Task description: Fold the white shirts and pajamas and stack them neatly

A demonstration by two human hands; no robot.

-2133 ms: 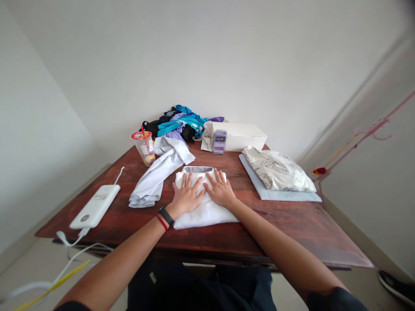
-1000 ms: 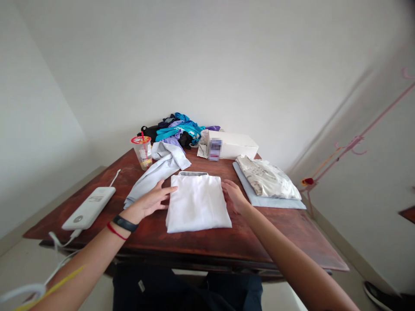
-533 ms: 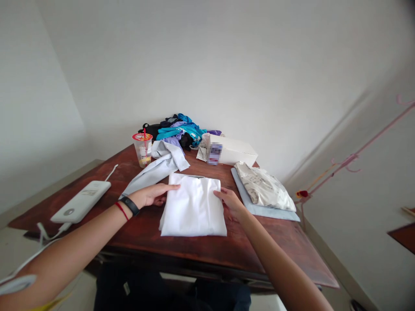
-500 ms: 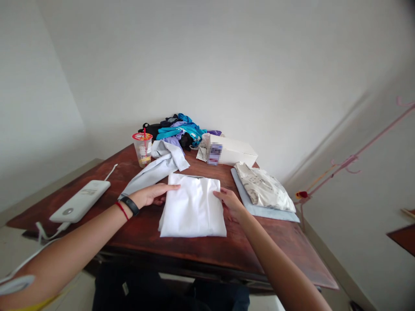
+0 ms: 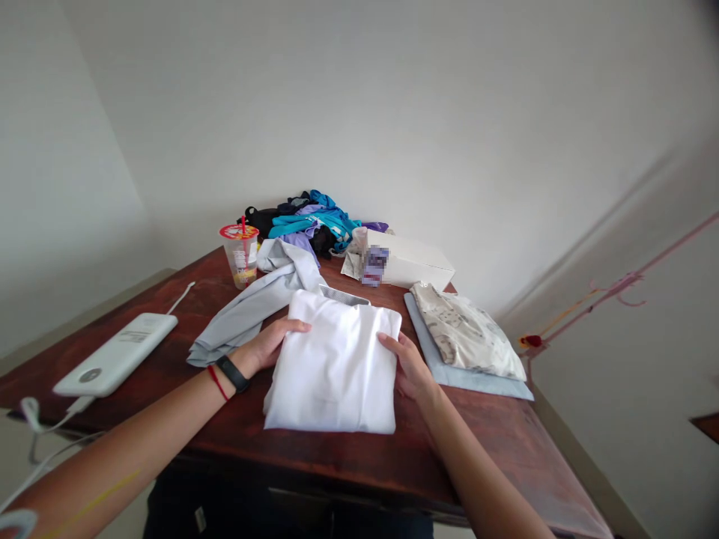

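A white shirt (image 5: pixel 334 367), folded into a rectangle with its grey-lined collar at the far edge, is held by its two sides near the front of the table. My left hand (image 5: pixel 272 344) grips the left side, thumb on top and fingers underneath. On the opposite side, my right hand (image 5: pixel 410 367) pinches the shirt the same way; its lower fingers are hidden behind the cloth. Just left of the shirt lies a loose light-grey garment (image 5: pixel 247 303). To the right, a patterned garment (image 5: pixel 469 329) rests on a folded light-blue cloth (image 5: pixel 494 382).
A lidded plastic cup (image 5: pixel 240 258) with a red straw stands at the back left. Behind are heaped clothes (image 5: pixel 317 221) and a white box (image 5: pixel 416 258). A white power bank (image 5: pixel 120 355) with cables lies at left on the dark red wooden table (image 5: pixel 522 449).
Both hands have tilted up the far edge of the folded shirt, and its grey-lined collar shows more. The view has shifted slightly, bringing the table closer.
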